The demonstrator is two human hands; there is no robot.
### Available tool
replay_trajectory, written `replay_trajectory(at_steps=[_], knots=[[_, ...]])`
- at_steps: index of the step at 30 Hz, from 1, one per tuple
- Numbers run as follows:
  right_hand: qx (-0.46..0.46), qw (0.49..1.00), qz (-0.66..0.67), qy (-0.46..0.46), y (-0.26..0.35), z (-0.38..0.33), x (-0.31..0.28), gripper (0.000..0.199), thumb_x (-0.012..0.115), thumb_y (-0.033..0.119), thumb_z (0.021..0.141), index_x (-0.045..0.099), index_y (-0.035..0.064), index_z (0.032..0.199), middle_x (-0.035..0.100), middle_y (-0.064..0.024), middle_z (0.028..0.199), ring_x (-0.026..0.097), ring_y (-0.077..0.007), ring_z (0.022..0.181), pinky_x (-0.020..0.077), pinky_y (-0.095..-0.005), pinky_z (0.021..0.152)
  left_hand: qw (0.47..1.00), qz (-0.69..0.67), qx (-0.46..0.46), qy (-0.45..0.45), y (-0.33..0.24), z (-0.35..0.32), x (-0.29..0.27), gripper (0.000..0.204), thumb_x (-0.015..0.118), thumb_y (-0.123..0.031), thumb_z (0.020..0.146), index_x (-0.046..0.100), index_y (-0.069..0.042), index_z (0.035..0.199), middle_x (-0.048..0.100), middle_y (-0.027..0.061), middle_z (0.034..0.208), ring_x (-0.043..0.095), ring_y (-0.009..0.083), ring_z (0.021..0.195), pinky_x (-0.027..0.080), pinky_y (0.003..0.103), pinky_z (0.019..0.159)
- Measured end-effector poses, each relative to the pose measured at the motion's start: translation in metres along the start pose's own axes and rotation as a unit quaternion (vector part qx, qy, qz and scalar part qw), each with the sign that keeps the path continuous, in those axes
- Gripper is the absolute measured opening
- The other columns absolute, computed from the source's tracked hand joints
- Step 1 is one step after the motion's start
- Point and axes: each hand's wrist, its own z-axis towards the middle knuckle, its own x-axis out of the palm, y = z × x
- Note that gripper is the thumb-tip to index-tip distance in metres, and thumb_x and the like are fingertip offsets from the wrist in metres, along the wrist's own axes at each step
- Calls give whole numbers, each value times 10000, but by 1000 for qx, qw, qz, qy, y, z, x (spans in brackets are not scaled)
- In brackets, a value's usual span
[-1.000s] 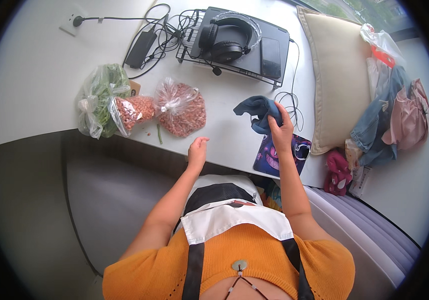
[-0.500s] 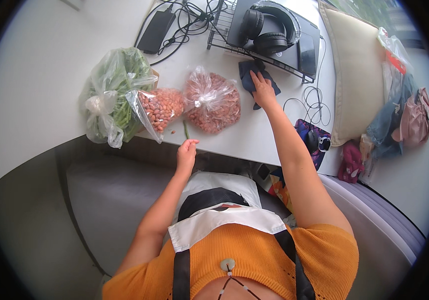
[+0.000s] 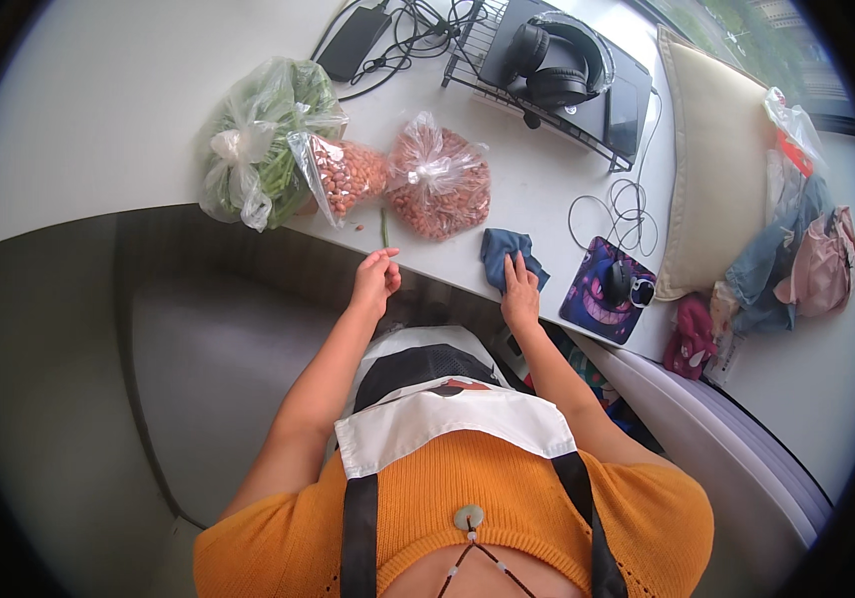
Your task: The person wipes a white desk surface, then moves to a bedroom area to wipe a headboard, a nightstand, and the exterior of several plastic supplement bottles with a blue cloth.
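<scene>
Blue cloth (image 3: 507, 256) lies at the near edge of the white table (image 3: 98, 110), just beside the purple mouse pad (image 3: 602, 289), and the right hand (image 3: 520, 296) presses flat on it with fingers spread, gripping nothing. Beside that cloth, the left hand (image 3: 374, 282) hangs at the table edge with fingers loosely curled and empty, just below a single green bean (image 3: 384, 227). Beyond the bean sit two clear bags of peanuts (image 3: 439, 179) and a bag of green beans (image 3: 263, 145).

Domestic setting, a home desk beside a window. Evidence: white tabletop (image 3: 128, 110) carrying a laptop on a wire stand (image 3: 587, 100), headphones (image 3: 557, 60), a mouse on a printed pad (image 3: 607, 289), tied plastic bags of green beans (image 3: 258, 140) and peanuts (image 3: 437, 179), a cushion (image 3: 716, 169), and heaped clothing (image 3: 796, 259).
</scene>
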Motion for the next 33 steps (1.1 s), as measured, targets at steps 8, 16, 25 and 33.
replay_trajectory(at_steps=[8, 16, 25, 33], knots=[[-95, 987, 109, 75, 31, -2, -15, 682, 604, -39, 694, 515, 157, 1341, 416, -129, 1436, 493, -355, 1178, 473, -420, 959, 984, -176, 15, -2, 17, -23, -37, 233, 510, -4, 912, 557, -42, 1137, 616, 96, 1039, 601, 201, 957, 526, 347, 859], [33, 917, 389, 77, 19, -7, -46, 515, 620, 90, 714, 616, 63, 1228, 667, -108, 1052, 624, -219, 983, 461, -302, 905, 949, -312, 31, -28, -9, 7, -43, 496, 408, -401, 1005, 493, 40, 1215, 471, 149, 1289, 424, 284, 1250, 364, 419, 1069], [89, 937, 322, 100, 27, -36, -91, 522, 587, 102, 696, 612, 32, 1213, 671, -164, 1082, 642, -250, 988, 472, -317, 901, 977, -197, 72, 41, -58, 39, -30, 575, 297, -493, 1001, 378, -117, 1428, 200, -33, 1566, 97, 276, 1448, 73, 556, 1133], [43, 949, 253, 183, 138, -46, -171, 480, 621, 135, 720, 619, 27, 1188, 679, -181, 1011, 652, -275, 926, 485, -336, 867, 983, -169, -67, 22, -59, 37, -93, 227, 543, -237, 943, 589, -74, 1095, 602, 76, 1117, 587, 234, 1030, 470, 409, 919]])
